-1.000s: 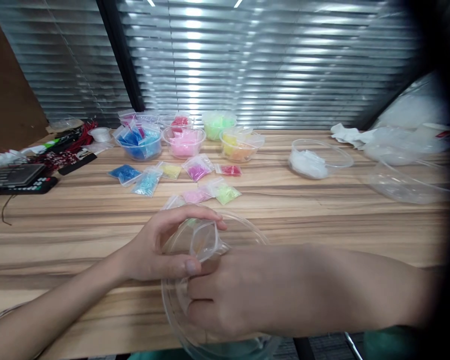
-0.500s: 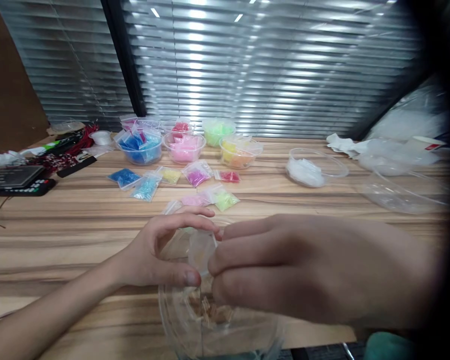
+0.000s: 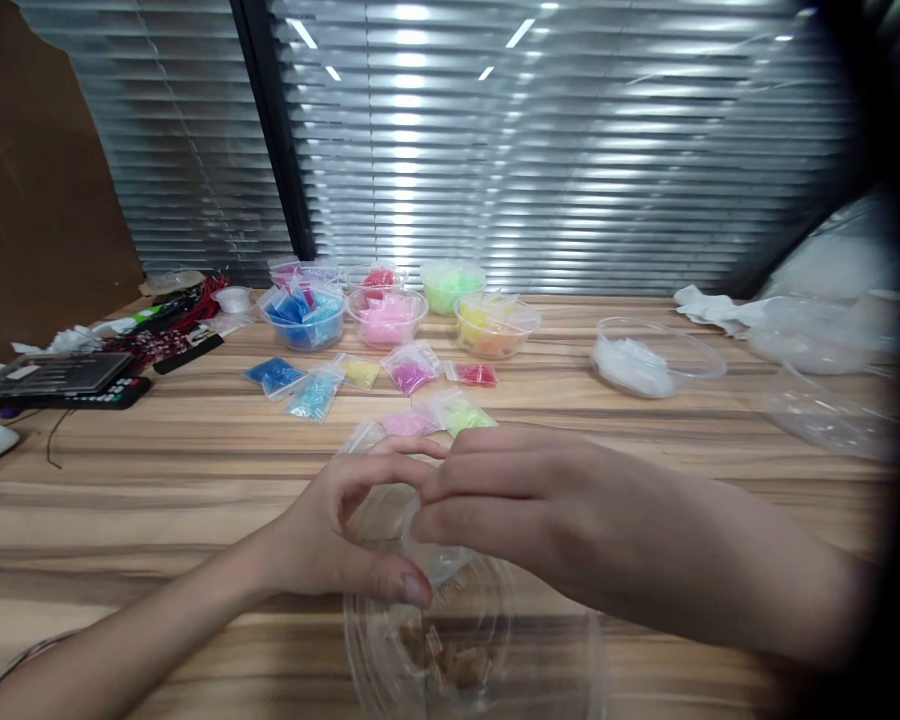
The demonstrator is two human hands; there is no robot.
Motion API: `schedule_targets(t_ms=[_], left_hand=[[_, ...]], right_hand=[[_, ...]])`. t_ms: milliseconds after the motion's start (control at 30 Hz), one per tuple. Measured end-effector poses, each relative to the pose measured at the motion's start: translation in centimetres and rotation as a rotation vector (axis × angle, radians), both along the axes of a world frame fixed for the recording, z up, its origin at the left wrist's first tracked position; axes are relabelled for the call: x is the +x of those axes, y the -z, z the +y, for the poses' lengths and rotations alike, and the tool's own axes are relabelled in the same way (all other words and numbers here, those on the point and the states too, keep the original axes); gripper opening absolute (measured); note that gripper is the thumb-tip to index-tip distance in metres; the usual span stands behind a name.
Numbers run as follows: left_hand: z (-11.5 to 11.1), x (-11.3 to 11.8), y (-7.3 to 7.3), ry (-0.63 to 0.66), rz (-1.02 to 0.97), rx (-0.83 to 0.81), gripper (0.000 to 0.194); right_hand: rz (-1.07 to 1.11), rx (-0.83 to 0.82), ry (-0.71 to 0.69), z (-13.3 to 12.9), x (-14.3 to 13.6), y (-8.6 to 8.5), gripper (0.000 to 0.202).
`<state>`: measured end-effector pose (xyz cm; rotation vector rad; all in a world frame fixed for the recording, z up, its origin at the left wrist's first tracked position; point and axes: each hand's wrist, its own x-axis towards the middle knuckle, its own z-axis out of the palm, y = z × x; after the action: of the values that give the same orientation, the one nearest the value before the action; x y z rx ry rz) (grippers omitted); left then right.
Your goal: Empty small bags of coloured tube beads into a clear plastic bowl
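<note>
Near the middle of the worktop's point(image 3: 195, 490) front edge, both hands meet over a clear round tub point(image 3: 547, 665), with brownish pieces point(image 3: 461, 662) visible through its transparent wall. A small clear bag point(image 3: 442, 568) is between the hands, above the tub, partly covered by fingers. The left hand point(image 3: 337, 535) curves around it from the left, thumb and fingers spread, the thumb at the bag's near side; I cannot tell how firmly it grips. The right hand point(image 3: 517, 510) reaches over from the right, its fingers pressed together across the bag; the fingertips are hidden, so I cannot tell whether they pinch it.

Just beyond the hands lie a pale pink packet point(image 3: 409, 423) and a yellow-green packet point(image 3: 466, 413). Farther back, a row includes a blue packet point(image 3: 272, 375), a purple packet point(image 3: 411, 375) and a red packet point(image 3: 475, 375). Toward the far edge stand clear bowls with blue, pink and yellow-orange contents. A bowl with white contents point(image 3: 630, 368) sits toward the far right corner; red wires point(image 3: 202, 312) lie near the far left corner.
</note>
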<state>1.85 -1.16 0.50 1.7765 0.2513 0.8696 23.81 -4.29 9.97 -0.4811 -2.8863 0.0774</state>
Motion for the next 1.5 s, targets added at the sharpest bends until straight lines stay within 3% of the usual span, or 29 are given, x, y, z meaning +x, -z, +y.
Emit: schedule_targets(t_ms=[167,433,567,733,1233,1500], left_hand=[[0.1,-0.2,0.7,0.011,-0.056,0.015,0.066],[0.2,0.0,0.2,0.012,-0.024,-0.022,0.064],[0.2,-0.4,0.7,-0.014,-0.015,-0.023,0.065],[0.3,-0.7,1.0,-0.002,-0.005,-0.019,0.066],[0.0,-0.4,0.4,-0.047,0.03,-0.022,0.065],[0.1,-0.5,0.7,-0.043,0.014,-0.023,0.059]], right_hand=[[-0.021,0.062,-0.018,-0.1,0.1,-0.2,0.034],[0.002,0.165,-0.016,-0.4,-0.3,0.2,0.025],[-0.016,0.199,-0.014,-0.5,-0.8,-0.3,0.03],[-0.023,0.16,-0.041,-0.5,-0.8,-0.8,0.028],[0.001,0.143,0.052,-0.5,-1.1,-0.2,0.021],[-0.026,0.146,0.0,-0.5,-0.7,-0.3,0.024]])
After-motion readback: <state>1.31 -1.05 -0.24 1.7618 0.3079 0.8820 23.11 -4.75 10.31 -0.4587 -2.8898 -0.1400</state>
